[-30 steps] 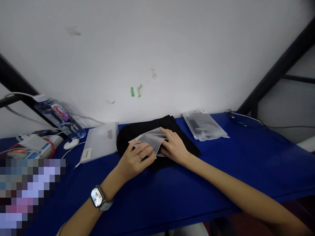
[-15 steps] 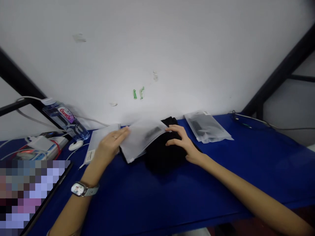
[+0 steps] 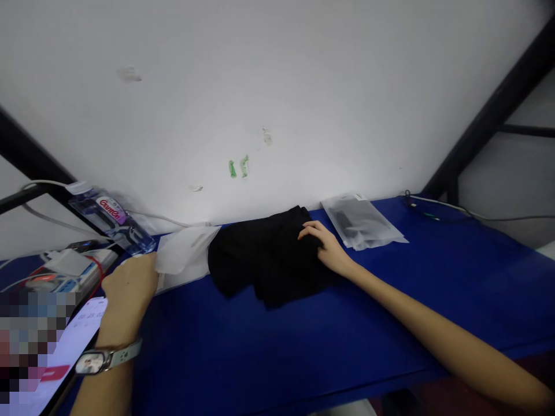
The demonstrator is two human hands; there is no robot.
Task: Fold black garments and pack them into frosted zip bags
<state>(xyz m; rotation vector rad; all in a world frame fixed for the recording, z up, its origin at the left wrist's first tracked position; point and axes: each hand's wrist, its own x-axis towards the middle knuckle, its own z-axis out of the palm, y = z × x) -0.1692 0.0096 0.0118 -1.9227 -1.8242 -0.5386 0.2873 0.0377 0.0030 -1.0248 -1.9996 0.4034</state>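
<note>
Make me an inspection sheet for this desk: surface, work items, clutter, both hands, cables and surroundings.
Surface: blue tabletop, against the wall.
Work items: rumpled black cloth at the middle; one frosted bag at the left hand, overlapping another in view; a bag to the right lies beyond the cloth.
Clutter: tilted bottle, power strip, lit screen, all on the left.
Hands: left, fingers hidden, grip unclear; right hand on the cloth, fingers loosely bent.
Cables: white cable behind the bottle; dark cable at the far right.
Surroundings: marked white wall.
</note>
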